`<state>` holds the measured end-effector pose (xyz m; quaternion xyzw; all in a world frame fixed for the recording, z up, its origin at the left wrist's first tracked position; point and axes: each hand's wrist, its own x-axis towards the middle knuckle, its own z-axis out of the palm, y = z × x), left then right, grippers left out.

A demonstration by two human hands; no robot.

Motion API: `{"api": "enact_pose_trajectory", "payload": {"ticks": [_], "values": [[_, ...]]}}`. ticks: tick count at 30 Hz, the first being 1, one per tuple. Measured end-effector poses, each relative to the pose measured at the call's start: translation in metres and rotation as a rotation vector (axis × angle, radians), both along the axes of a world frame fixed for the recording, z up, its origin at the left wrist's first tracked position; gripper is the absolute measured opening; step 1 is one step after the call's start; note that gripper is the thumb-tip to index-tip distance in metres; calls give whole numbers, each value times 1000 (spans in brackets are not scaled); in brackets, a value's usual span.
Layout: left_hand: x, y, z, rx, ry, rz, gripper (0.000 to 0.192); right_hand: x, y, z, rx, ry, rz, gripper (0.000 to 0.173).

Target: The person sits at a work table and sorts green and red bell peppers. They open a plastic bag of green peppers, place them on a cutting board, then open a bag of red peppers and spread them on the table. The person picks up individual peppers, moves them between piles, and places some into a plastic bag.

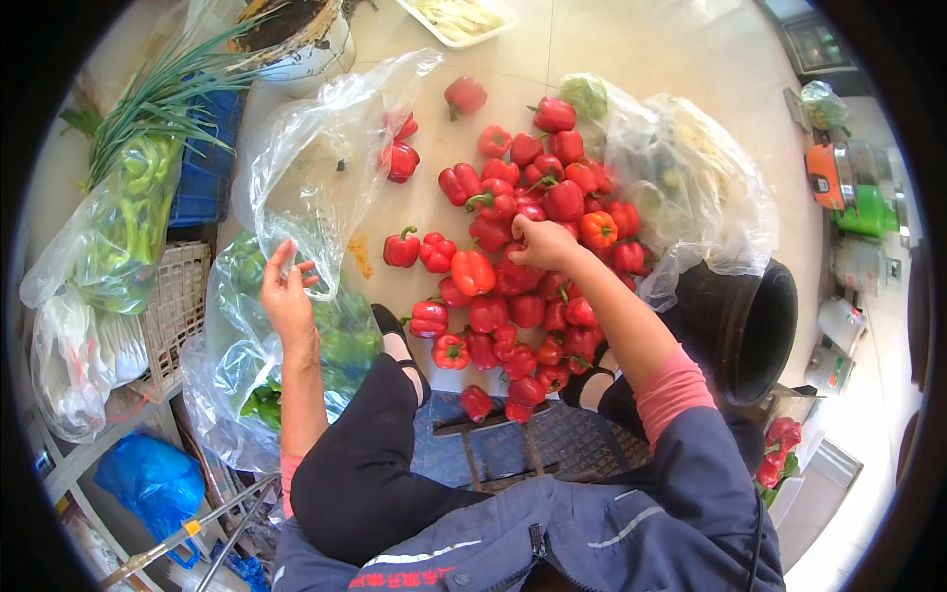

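Red bell peppers (527,311) lie in a loose heap on the tiled floor between my feet and beyond them. Over the middle of the heap, my right hand (544,243) has its fingers curled down at a pepper; whether it grips one is unclear. My left hand (290,285) is raised with fingers apart, beside the rim of a clear plastic bag (322,140). A pair of red peppers (400,161) lies at that bag's right edge. Below my left hand, another clear bag holds green peppers (333,340). An orange-red pepper (473,272) lies left of my right hand.
A clear bag of pale vegetables (688,163) and a black bucket (755,333) stand at the right. At the left are a bag of long green peppers (137,214), a blue crate (203,177) and a plastic basket (181,288). A white tray (462,41) lies at the top.
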<state>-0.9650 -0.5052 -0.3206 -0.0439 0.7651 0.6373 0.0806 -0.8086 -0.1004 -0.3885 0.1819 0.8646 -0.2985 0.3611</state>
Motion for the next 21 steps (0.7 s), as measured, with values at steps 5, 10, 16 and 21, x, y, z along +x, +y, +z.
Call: {"api": "enact_pose_trajectory", "payload": {"ticks": [5, 10, 16, 21], "values": [[3, -5, 1, -49, 37, -38, 42, 32, -23, 19, 109, 497, 501, 59], [4, 1, -5, -29, 65, -70, 39, 39, -8, 2, 88, 422, 146, 54], [4, -7, -10, -54, 24, -56, 40, 47, -16, 6, 206, 438, 416, 66], [7, 3, -4, 2, -8, -42, 43, 39, -10, 11, 72, 219, 250, 72]]}}
